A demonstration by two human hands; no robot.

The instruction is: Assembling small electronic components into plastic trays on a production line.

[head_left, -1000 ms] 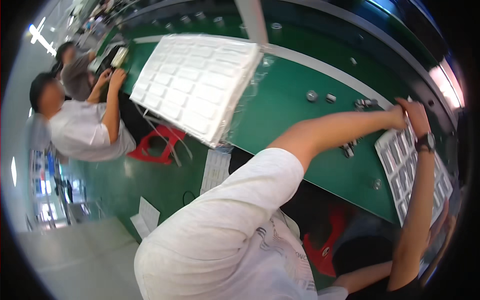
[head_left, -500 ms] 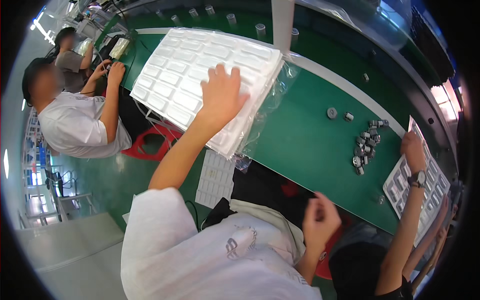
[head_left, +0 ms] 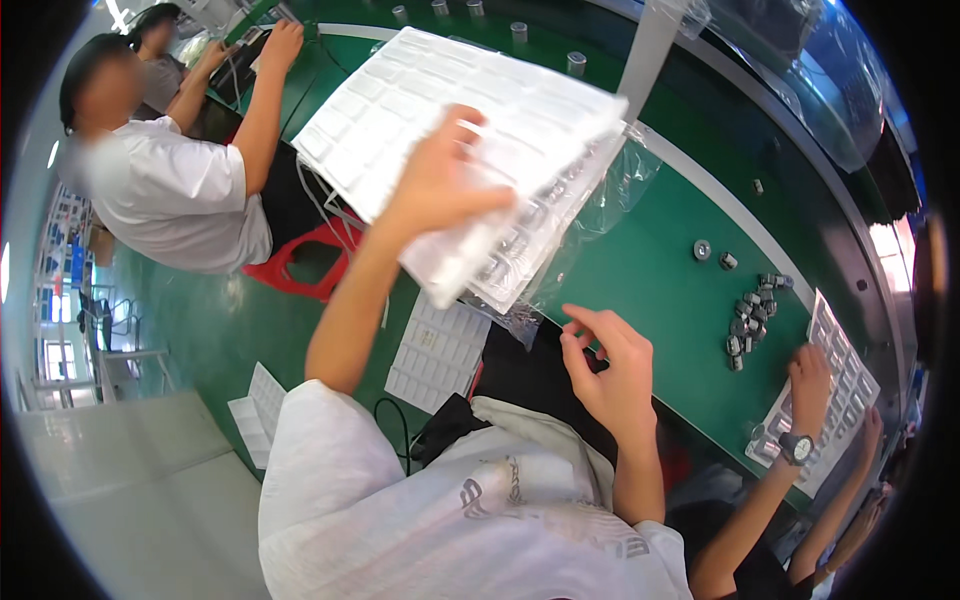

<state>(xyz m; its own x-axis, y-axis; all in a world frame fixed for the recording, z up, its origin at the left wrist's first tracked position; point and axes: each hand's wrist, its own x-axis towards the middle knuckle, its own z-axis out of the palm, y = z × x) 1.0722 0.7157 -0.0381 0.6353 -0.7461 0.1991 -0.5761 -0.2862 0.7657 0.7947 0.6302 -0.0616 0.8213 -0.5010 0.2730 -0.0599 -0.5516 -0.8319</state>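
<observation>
A white plastic blister tray (head_left: 400,85) with rows of oblong pockets is tilted up off the stack at the table's left. My left hand (head_left: 445,175) grips it from above, thumb spread and fingers bent, slightly smeared by motion. Beneath the raised edge, a lower tray (head_left: 505,285) shows shiny metal parts in its pockets. Clear plastic film (head_left: 625,190) hangs crumpled beside the stack. My right hand (head_left: 615,370) is raised over the table's near edge, thumb and fingers apart, with nothing in it.
Small metal cylinders (head_left: 750,315) lie clustered on the green table (head_left: 640,270). At the right, a co-worker's watch-wearing hand (head_left: 810,385) touches another tray (head_left: 835,410). Another person (head_left: 170,190) sits at the left by a red stool (head_left: 290,265). An upright post (head_left: 650,60) stands behind the stack.
The top tray has come up and tilted in my left hand, baring metal parts below. My right hand has risen toward the stack and its fingers have spread. The co-worker's hand at right moved nearer.
</observation>
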